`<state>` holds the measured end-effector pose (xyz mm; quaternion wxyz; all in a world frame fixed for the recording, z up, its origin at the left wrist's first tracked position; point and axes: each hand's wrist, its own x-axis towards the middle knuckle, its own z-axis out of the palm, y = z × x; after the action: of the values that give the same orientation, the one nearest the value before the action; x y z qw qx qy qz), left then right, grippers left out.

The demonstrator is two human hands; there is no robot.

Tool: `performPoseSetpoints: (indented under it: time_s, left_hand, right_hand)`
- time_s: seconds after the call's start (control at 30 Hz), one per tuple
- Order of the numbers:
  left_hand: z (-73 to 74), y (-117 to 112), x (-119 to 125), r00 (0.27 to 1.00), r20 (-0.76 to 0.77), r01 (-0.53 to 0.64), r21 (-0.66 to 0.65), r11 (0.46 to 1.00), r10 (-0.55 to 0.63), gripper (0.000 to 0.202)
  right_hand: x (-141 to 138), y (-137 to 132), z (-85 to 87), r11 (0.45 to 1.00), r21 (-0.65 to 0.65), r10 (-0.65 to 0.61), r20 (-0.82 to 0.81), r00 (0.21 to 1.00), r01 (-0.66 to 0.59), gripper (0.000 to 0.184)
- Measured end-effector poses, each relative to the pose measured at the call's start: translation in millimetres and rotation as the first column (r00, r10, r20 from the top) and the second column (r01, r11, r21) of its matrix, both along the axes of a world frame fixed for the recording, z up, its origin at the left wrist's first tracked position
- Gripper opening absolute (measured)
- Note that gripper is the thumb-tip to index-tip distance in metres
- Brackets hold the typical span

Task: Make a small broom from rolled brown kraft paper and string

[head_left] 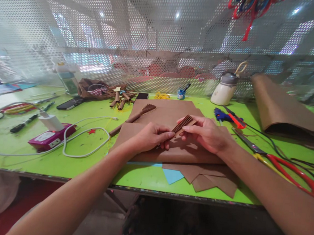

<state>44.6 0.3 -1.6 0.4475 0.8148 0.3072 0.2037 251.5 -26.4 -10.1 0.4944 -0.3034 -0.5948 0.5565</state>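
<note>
Between my two hands is a strip of brown paper folded into narrow pleats [183, 124], slanting up to the right. My left hand [155, 136] pinches its lower end between thumb and fingers. The fingers of my right hand [203, 132] close on the upper part, where the pleats fan out a little. Beneath both hands lie sheets of brown paper [136, 139]. A rolled brown paper stick with a pleated, brush-like end [141, 114] rests on the sheets to the left of my hands.
Scissors with red handles [291, 168], a blue glue gun [222, 114] and a red cutter [238, 121] lie on the right. A purple power strip [49, 136] with a white cable sits left. Behind stand a white bottle [224, 90] and a perforated metal screen [153, 30].
</note>
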Motion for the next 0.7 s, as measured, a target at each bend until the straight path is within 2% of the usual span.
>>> performPoseSetpoints:
  time_s: [0.3,0.47,0.7]
  left_hand:
    - [1.9,0.4,-1.1,1.000,0.016,-0.018,-0.070,0.997,0.019,0.037]
    - [1.8,0.7,-1.6,0.999,0.035,-0.022,-0.083,0.996,0.025,0.036]
    - [-1.1,2.5,-0.5,0.999,0.028,-0.041,-0.025,0.999,0.042,0.034]
  right_hand:
    - [1.3,0.8,-0.9,1.000,0.012,0.008,0.005,1.000,-0.008,0.011]
    - [1.6,0.6,0.2,1.000,-0.008,0.011,-0.028,1.000,-0.011,0.022]
    - [1.0,3.5,2.7,0.996,-0.036,-0.087,-0.063,0.994,0.085,0.033]
